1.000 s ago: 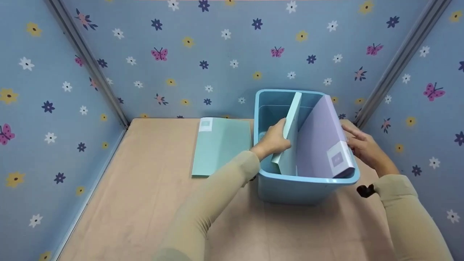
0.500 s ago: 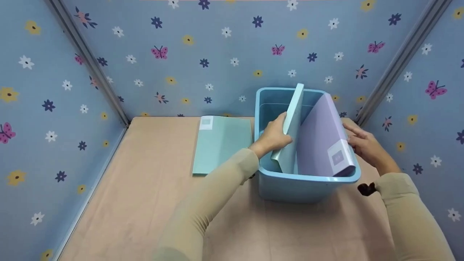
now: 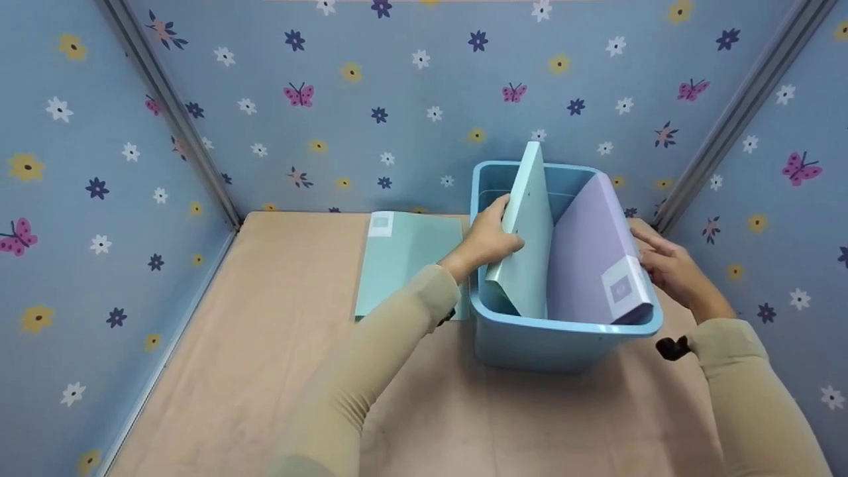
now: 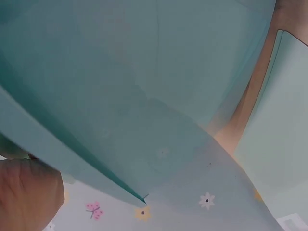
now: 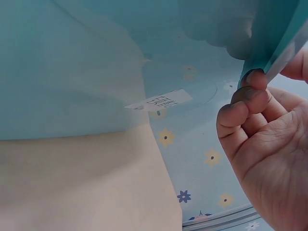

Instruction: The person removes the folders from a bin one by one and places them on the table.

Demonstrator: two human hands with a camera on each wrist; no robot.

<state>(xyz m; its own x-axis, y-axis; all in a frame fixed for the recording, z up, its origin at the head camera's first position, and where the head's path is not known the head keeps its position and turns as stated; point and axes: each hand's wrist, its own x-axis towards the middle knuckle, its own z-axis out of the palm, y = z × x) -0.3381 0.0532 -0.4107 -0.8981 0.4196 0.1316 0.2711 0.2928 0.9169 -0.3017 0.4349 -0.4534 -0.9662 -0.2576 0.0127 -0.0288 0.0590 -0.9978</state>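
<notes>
- Mint folder [image 3: 535, 232], head view: it stands tilted inside the blue bin [image 3: 576, 326], its far end rising above the rim. The left hand [image 3: 487, 237] grasps it by the spine, thumb on the side facing the purple folder [image 3: 586, 255], fingers on the other; that upper edge probably gives the easiest hold.
- Same view, inside the bin: the purple folder leans against the right wall, which seems to keep it on edge and leaves a gap beside the mint one.
- Same view, outside: a flat teal folder [image 3: 407, 248] lies on the bench [image 3: 285, 285], just left of the bin. The right hand [image 3: 670, 268] is at the bin's right rim, presumably bracing it.
- Left wrist view: the bin's side fills most of it, the flat teal folder at right. Only part of the left hand appears past the rim, so its hold cannot be told from here.
- Right wrist view: the right hand grips the rim, fingers curled below. A white label [image 5: 166, 100] sits on the bin.
</notes>
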